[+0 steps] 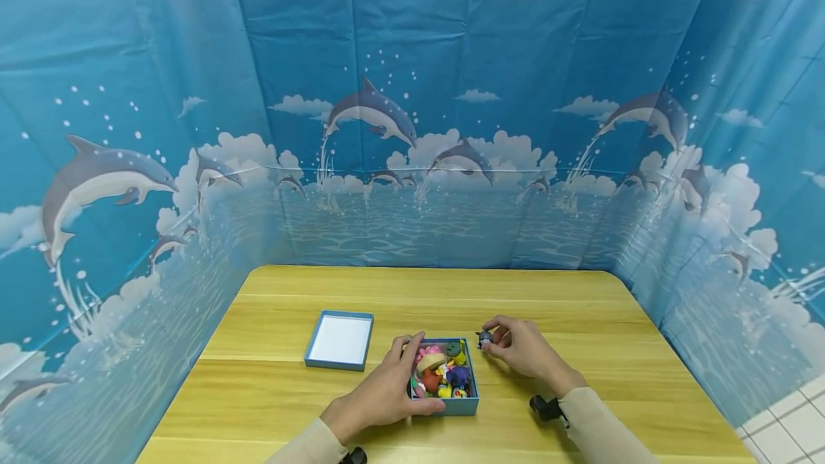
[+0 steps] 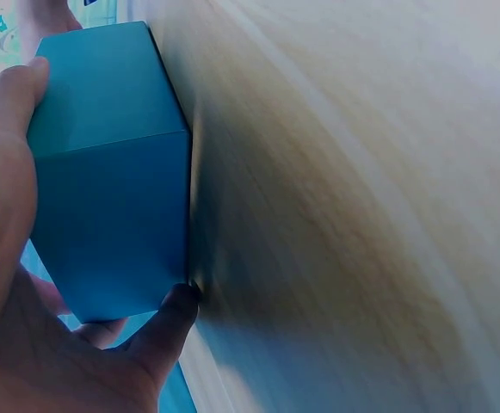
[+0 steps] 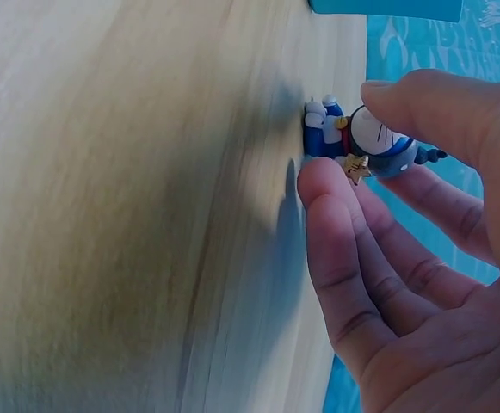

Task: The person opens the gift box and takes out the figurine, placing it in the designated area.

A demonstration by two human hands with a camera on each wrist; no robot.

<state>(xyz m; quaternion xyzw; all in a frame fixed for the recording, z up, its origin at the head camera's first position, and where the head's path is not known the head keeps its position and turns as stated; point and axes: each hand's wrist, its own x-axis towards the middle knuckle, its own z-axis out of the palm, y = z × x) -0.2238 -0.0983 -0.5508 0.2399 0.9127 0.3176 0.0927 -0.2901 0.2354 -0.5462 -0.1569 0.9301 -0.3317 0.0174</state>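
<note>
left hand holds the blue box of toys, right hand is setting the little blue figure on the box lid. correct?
Not quite. The right hand sets the little blue figure on the bare wooden table, just right of the blue box, as the right wrist and head views show. The box lid lies untouched on the left. The left hand does hold the box.

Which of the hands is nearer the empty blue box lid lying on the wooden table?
Left. The left hand grips the toy-filled blue box just right of the lid; the right hand is beyond that box.
</note>
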